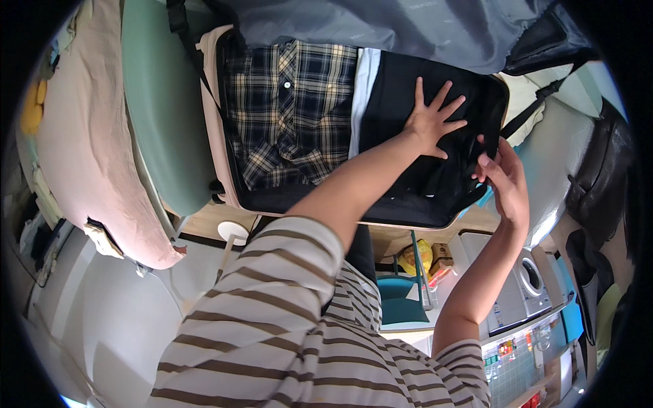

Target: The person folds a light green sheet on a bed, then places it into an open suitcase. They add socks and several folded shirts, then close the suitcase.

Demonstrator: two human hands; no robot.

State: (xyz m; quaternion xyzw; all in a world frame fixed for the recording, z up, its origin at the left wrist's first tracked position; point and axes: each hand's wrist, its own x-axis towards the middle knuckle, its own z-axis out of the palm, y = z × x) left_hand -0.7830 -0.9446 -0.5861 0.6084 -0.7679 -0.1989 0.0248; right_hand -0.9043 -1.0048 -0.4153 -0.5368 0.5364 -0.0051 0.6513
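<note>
An open pink-rimmed suitcase (pixel 216 122) lies in front of me, packed with folded clothes. My left hand (pixel 432 128) is spread flat, palm down, on a folded black garment (pixel 389 102) in its right half. At the right side of the case, my right hand (pixel 505 178) curls its fingers round the black edge, beside a black strap (pixel 534 117); the exact grip is partly hidden. A dark plaid shirt (pixel 292 109) with a button fills the left half. Between shirt and black garment runs a strip of white cloth (pixel 365 88).
The grey lining of the raised lid (pixel 381 30) spans the far side. A green padded chair back (pixel 160 109) and a pink cloth (pixel 92 143) stand at left. Below right are a teal chair (pixel 401 309) and a white appliance (pixel 507 285). Dark bags (pixel 602 170) hang at far right.
</note>
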